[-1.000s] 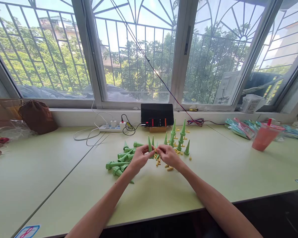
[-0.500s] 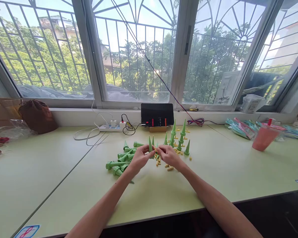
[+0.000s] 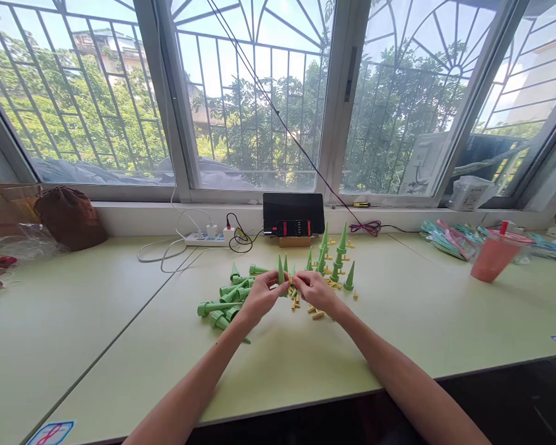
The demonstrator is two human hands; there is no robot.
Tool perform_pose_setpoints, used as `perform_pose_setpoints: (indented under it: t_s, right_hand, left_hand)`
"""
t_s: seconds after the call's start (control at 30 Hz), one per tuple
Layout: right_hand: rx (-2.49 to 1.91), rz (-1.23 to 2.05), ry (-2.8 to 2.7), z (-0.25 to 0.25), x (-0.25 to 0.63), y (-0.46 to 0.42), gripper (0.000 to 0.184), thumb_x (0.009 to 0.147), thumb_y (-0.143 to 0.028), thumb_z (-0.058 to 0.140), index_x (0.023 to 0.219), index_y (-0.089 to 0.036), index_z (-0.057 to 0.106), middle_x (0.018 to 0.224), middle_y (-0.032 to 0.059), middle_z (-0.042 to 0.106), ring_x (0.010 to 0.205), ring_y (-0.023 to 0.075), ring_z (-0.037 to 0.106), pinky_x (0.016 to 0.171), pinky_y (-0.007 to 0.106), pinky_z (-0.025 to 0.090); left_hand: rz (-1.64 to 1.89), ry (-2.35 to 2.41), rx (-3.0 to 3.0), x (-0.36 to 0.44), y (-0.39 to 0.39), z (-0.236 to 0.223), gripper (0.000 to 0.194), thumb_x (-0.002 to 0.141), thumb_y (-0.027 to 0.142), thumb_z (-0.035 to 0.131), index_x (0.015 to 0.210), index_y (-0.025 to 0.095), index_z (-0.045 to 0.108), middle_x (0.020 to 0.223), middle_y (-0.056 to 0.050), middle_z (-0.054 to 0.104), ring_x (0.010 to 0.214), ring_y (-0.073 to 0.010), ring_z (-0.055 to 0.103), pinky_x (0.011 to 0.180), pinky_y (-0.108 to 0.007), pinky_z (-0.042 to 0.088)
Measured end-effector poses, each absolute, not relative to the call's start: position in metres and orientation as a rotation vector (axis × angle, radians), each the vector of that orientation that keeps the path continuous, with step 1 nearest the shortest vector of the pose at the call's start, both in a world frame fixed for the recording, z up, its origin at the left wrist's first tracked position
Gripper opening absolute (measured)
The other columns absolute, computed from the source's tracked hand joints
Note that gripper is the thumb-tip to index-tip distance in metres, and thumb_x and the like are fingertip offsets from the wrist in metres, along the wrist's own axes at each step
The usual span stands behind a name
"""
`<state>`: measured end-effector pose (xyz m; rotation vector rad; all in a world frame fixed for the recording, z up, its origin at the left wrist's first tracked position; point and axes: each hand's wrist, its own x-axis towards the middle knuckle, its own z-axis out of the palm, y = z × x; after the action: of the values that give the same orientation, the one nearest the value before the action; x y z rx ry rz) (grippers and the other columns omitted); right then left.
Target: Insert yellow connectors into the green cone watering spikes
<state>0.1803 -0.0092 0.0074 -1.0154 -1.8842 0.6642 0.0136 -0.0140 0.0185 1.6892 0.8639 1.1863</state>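
My left hand [image 3: 262, 296] is closed around a green plastic plant-watering spike [image 3: 280, 268], which points upward. Close beside it, my right hand [image 3: 318, 292] pinches a small yellow plastic piece [image 3: 291, 280] against the spike's side; the fingers partly hide where the two meet. Left of my hands lies a heap of loose green spikes [image 3: 222, 307]. More green spikes [image 3: 341, 241] stand upright to the right, some stacked and several with yellow pieces at their sides. Loose yellow pieces [image 3: 318, 315] are scattered on the table beneath and beside my right hand.
A phone [image 3: 294, 228] leans on a black tablet [image 3: 271, 207] at the back. Left of it are a power strip [image 3: 194, 238] and cables. A red drink cup [image 3: 495, 259] stands right, near plastic packets [image 3: 445, 240]. A brown pouch [image 3: 71, 217] sits far left.
My hands stay almost in place, with only slight finger movement at the spike and the yellow piece.
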Motion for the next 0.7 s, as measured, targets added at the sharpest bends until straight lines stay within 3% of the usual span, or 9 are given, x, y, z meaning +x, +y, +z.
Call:
perform_pose_setpoints:
  t_s: [0.43, 0.7]
  right_hand:
    - [-1.02, 0.7, -1.865, 0.0095, 0.1797, -0.0111, 0.04, 0.09, -0.041, 0.043, 0.056, -0.019, 0.038, 0.047, -0.0033, 0.04, 0.045, 0.0101, 0.035, 0.045, 0.024, 0.025]
    - [-1.059, 0.441, -1.697, 0.0109, 0.1752, -0.0146, 0.039, 0.093, -0.048, 0.04, 0.069, -0.018, 0.05, 0.055, -0.0037, 0.042, 0.051, 0.0107, 0.036, 0.049, 0.024, 0.027]
  left_hand:
    - [1.19, 0.883, 1.691, 0.014, -0.0148, 0.0188, 0.028, 0.073, 0.036, 0.069, 0.091, 0.015, 0.069, 0.089, -0.008, 0.068, 0.085, -0.02, 0.061, 0.071, -0.028, 0.05]
    - [1.255, 0.912, 1.646, 0.0139, -0.0144, 0.0194, 0.028, 0.071, 0.037, 0.07, 0.088, 0.015, 0.065, 0.084, -0.006, 0.064, 0.079, -0.0175, 0.06, 0.066, -0.026, 0.051]
